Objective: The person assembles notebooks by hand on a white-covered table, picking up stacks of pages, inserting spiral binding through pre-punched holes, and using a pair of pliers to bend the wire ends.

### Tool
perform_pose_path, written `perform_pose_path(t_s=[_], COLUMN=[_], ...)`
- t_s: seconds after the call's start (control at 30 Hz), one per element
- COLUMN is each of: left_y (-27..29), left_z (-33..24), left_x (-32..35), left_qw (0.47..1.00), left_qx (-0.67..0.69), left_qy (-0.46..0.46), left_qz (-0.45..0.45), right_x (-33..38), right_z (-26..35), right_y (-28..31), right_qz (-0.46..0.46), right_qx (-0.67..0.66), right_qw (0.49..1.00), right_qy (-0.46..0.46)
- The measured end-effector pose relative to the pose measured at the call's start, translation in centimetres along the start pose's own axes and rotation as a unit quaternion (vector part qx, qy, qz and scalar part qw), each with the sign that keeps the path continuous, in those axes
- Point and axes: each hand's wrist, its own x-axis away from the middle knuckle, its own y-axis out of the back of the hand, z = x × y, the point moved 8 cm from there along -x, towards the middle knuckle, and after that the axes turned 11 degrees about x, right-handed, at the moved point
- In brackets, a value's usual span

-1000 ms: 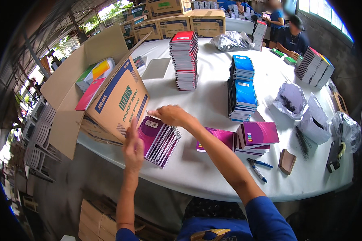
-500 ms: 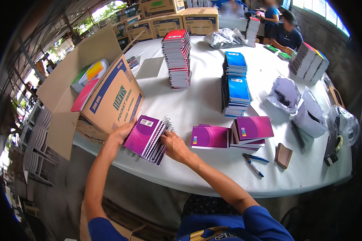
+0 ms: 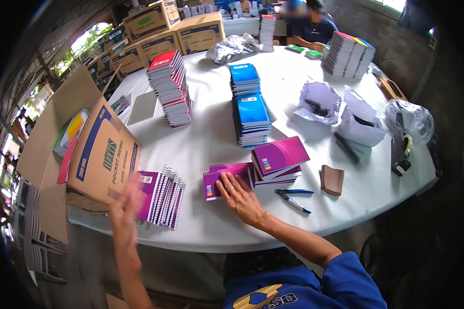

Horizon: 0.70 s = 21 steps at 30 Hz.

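Observation:
My right hand (image 3: 241, 198) lies with fingers stretched out on a low pile of purple notebooks (image 3: 211, 186). Against that pile's right side leans a taller stack of purple notebooks (image 3: 281, 154). Further left, a fanned stack of purple spiral notebooks (image 3: 148, 194) rests at the table's near edge, its wire coils (image 3: 169, 198) sticking out along the right and top. My left hand (image 3: 125, 208) is raised beside this stack, smeared by motion, so its fingers are unclear. Blue-handled pliers (image 3: 295, 200) and a small brown block (image 3: 332, 180) lie to the right.
An open cardboard box (image 3: 105, 154) with notebooks inside stands at the left. Behind are stacks of red notebooks (image 3: 171, 90) and blue notebooks (image 3: 252, 109). White bags (image 3: 363, 121), loose black coils (image 3: 349, 149) and a tape dispenser (image 3: 401, 157) sit right. A person (image 3: 314, 31) sits across the table.
Both hands have left the spiral notebook stack, which now rests on the table. My right hand has moved right onto the low purple pile. The view has shifted to the right.

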Motion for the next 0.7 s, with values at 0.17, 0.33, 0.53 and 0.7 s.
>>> perform_pose_path(t_s=[0.17,0.33,0.53,0.7], left_y=[-8.5,-12.8,-17.0,-19.9], left_z=[10.3,17.3,12.0,13.9], left_x=[6.2,6.6,6.2,6.2], left_qw=[0.902,0.816,0.877,0.924], left_qx=[0.311,0.427,0.391,0.202], left_qy=[0.289,0.384,0.213,0.114], left_qz=[0.079,0.068,0.179,0.303], right_x=[1.0,5.6,9.8,12.7], right_z=[0.7,4.1,-8.0,-6.1], right_y=[2.5,5.8,9.8,-0.2], right_qz=[-0.068,-0.036,-0.163,0.03], right_qx=[-0.113,-0.121,-0.439,-0.681], right_qw=[0.991,0.988,0.861,0.695], right_qy=[0.023,0.087,-0.2,-0.229])
